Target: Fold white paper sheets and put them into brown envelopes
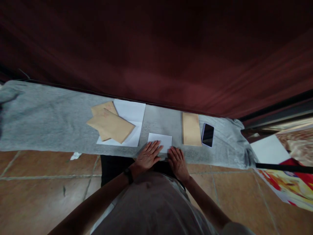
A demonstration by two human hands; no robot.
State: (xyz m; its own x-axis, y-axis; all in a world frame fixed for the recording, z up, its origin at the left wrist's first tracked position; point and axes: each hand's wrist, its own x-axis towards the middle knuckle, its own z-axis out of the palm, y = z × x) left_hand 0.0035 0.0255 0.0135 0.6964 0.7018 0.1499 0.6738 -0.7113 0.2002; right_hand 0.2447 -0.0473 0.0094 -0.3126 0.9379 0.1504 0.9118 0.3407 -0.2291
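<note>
A folded sheet of white paper [162, 140] lies on the grey cloth just in front of me. My left hand [148, 155] rests flat on its left side, fingers stretched out and holding nothing. At the sheet's lower right corner lies my right hand [178, 163], its fingers extended over the cloth and the paper's edge. To the left, several brown envelopes [114, 125] are fanned over larger white sheets [132, 112]. Right of my hands a neat stack of brown envelopes [192, 129] sits squared up.
A phone [207, 135] with a dark screen lies right of the stack. The long narrow table wears a grey cloth [53, 114]. A dark red curtain [156, 58] hangs behind it. A colourful printed box [290, 186] stands at the right, and crumpled white paper [75, 156] is on the tiled floor.
</note>
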